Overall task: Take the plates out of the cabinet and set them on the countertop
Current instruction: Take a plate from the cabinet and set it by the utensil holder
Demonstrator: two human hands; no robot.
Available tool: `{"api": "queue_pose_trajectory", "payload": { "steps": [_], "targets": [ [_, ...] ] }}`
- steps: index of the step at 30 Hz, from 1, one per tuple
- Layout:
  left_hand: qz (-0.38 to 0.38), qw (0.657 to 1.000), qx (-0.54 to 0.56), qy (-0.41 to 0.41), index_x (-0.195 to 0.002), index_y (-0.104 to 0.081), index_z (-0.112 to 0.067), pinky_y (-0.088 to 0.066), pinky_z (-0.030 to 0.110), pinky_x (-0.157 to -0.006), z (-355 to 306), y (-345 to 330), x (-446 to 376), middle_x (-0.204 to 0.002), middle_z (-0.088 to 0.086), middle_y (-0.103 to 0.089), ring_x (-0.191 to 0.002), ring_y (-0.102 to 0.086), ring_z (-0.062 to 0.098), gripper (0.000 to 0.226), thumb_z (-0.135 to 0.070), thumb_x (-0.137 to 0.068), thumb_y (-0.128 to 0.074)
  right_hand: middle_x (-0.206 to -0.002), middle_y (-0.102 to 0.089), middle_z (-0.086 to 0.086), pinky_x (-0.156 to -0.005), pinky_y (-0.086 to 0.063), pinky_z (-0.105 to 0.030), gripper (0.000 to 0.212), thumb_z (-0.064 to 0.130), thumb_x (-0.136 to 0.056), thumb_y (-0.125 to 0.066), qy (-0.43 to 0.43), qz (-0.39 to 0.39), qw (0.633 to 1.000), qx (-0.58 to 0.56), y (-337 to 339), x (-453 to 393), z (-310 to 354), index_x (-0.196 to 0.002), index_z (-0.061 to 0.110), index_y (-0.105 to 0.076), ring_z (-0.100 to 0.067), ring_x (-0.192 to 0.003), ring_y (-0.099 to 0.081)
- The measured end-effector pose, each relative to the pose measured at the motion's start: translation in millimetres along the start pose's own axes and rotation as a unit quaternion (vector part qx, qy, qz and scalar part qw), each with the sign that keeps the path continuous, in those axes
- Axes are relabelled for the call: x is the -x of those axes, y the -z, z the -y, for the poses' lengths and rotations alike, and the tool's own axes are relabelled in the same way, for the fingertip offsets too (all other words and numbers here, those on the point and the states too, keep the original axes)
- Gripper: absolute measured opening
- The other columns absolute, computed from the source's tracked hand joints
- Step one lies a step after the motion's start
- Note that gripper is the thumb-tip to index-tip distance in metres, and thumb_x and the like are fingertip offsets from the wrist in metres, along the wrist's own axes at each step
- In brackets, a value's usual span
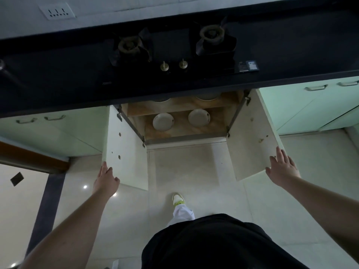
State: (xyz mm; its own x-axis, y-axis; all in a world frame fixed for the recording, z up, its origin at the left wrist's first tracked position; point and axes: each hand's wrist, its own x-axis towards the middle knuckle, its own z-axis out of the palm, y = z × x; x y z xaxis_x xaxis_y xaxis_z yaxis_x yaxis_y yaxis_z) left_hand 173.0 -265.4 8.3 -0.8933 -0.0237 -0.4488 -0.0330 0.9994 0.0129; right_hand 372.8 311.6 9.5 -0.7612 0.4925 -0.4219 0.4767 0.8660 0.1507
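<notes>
Below the dark countertop [58, 78] a cabinet stands with both doors swung wide. On its lower shelf lie two white plates, one on the left [163, 121] and one on the right [199, 117]. Two more plate rims [207, 96] peek out on the upper shelf, mostly hidden by the counter edge. My left hand [105, 180] rests against the bottom corner of the left door [126, 152], fingers straight. My right hand [282, 167] lies flat with spread fingers on the outer edge of the right door [250, 136]. Neither hand holds a plate.
A black two-burner gas hob [174, 49] with two knobs is set into the counter above the cabinet. Closed pale green cabinet doors [303, 109] flank the opening. A wall socket [57, 11] sits at the upper left. My foot [177, 199] stands on the tiled floor.
</notes>
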Motion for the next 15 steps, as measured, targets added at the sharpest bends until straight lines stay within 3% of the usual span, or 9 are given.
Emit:
{"api": "queue_pose_trajectory", "payload": {
  "steps": [6, 10, 15],
  "targets": [
    [-0.023, 0.998, -0.043, 0.041, -0.133, -0.050, -0.004, -0.034, 0.044, -0.110, 1.0, 10.3, 2.6, -0.151, 0.013, -0.037, -0.136, -0.037, 0.029, 0.044, -0.024, -0.094, -0.047, -0.163, -0.003, -0.014, -0.121, -0.009, -0.037, 0.053, 0.043, -0.096, -0.040, -0.008, -0.001, 1.000, 0.002, 7.5, -2.8, -10.9, -0.142, 0.016, -0.036, -0.026, -0.150, -0.004],
    [-0.043, 0.996, -0.079, -0.011, -0.143, -0.042, -0.008, -0.025, 0.042, -0.115, -20.1, 10.1, 8.9, -0.161, 0.010, -0.025, -0.147, -0.021, 0.026, 0.051, -0.026, -0.096, -0.045, -0.162, -0.012, -0.010, -0.120, -0.008, -0.037, 0.057, 0.045, -0.096, -0.040, 0.022, -0.012, 1.000, 0.001, 15.0, -1.6, 4.0, -0.146, 0.018, -0.032, -0.025, -0.149, -0.008],
    [-0.027, 0.995, -0.083, -0.056, -0.151, -0.031, -0.011, -0.021, 0.046, -0.119, -65.5, 14.8, 23.6, -0.165, 0.009, -0.017, -0.150, -0.015, 0.026, 0.059, -0.031, -0.098, -0.043, -0.161, -0.018, -0.009, -0.120, -0.014, -0.040, 0.061, 0.048, -0.097, -0.037, 0.068, -0.028, 0.997, -0.028, 32.5, -0.2, 33.5, -0.149, 0.017, -0.029, -0.025, -0.148, -0.014]
  ]
}}
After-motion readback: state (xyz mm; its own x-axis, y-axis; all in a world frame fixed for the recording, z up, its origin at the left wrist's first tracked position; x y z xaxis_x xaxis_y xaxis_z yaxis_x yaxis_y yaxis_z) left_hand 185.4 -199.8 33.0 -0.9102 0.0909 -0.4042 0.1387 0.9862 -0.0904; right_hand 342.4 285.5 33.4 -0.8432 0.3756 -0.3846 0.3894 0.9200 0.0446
